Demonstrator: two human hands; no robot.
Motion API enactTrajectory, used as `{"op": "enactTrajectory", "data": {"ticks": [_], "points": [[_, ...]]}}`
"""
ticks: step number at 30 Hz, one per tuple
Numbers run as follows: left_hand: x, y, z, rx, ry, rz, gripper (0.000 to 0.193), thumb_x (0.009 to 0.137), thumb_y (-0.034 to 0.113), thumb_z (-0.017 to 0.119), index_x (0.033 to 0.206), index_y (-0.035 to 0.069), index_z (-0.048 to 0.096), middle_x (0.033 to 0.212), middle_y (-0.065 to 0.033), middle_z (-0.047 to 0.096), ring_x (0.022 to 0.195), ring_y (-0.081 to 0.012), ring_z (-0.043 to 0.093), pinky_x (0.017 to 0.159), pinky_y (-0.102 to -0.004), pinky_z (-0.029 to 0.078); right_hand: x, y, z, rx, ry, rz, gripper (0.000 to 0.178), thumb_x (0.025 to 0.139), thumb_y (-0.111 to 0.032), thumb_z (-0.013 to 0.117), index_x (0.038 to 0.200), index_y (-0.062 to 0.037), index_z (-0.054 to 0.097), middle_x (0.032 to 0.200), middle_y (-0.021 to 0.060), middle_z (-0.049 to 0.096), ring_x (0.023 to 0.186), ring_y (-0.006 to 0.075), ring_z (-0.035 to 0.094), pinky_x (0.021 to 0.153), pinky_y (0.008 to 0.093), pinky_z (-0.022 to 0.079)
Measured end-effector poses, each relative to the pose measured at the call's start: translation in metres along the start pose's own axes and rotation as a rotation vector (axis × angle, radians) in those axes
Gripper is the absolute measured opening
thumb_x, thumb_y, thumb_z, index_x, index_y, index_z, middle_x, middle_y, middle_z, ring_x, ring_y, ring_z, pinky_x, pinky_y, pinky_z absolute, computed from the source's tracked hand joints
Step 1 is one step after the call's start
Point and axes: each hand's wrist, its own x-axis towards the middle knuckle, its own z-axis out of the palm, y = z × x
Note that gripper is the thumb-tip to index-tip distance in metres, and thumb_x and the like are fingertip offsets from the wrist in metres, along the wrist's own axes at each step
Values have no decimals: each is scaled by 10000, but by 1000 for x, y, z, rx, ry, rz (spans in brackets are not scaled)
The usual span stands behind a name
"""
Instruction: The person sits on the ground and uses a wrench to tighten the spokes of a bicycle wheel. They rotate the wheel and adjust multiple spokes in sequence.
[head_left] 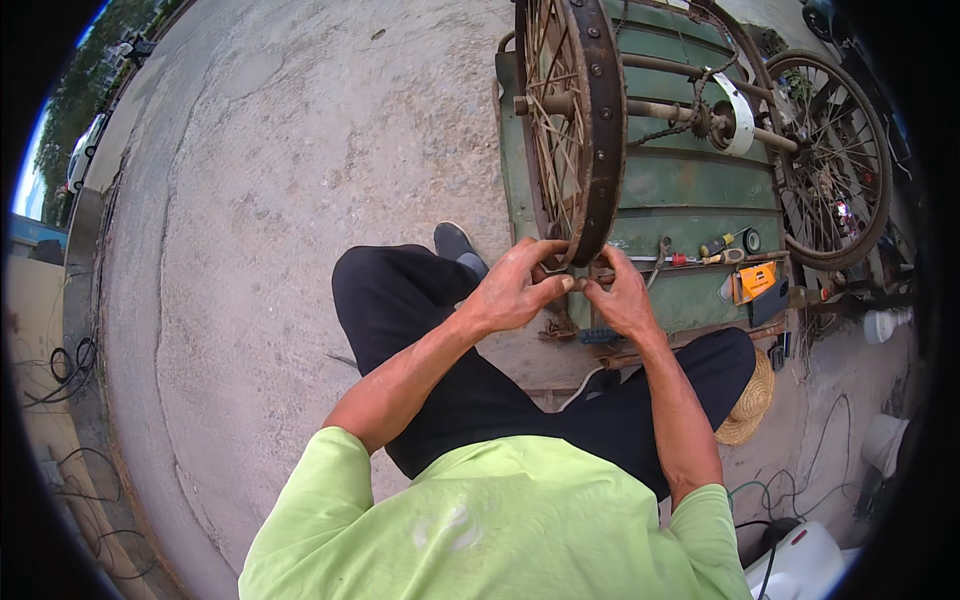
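Note:
A spoked wheel [560, 100] stands upright in front of me, its rim [601, 120] dark and rusty, with a row of round studs along its outer face. At the wheel's near, lower end, my left hand [515, 288] closes on the rim from the left, thumb and fingers pinched around its edge. My right hand [622, 297] grips the same end from the right, its thumb close to the left thumb. A small pale bit shows between the fingertips; what it is I cannot make out. The wheel sits on a rusty axle [660, 112] with a chain [655, 135].
The axle runs over a green slatted cart bed [690, 185] to another wheel [840, 160]. Right of my hands lie a hammer [658, 258], screwdrivers [715, 245], a tape roll [752, 240] and an orange-and-black box [757, 285]. A straw hat [748, 405] lies by my right knee. Concrete ground [300, 150] stretches left.

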Motion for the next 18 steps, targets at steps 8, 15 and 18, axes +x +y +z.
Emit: {"op": "enactTrajectory", "data": {"ticks": [8,15,18], "points": [[27,-35,-52,-468,24,-288,457,1038,303,650,1340,-40,638,1077,-106,722,871,-156,672,774,-311,534,4,-31,36,159,111,19,404,998,-87,638,1376,44,584,1193,105,749,1099,176,680,974,334,526],[53,-48,-13,-246,138,-187,469,977,340,707,1198,-71,660,1016,-188,734,895,-249,722,821,-403,544,-1,-42,43,224,229,38,333,1009,-107,641,1309,39,629,1152,91,765,1073,168,672,969,330,513],[60,-65,-4,-203,177,-266,457,965,376,713,1095,-60,677,985,-216,732,937,-294,719,836,-420,542,-3,-40,43,230,241,52,328,1010,-102,648,1306,39,629,1160,90,762,1089,160,665,982,326,508]]}}
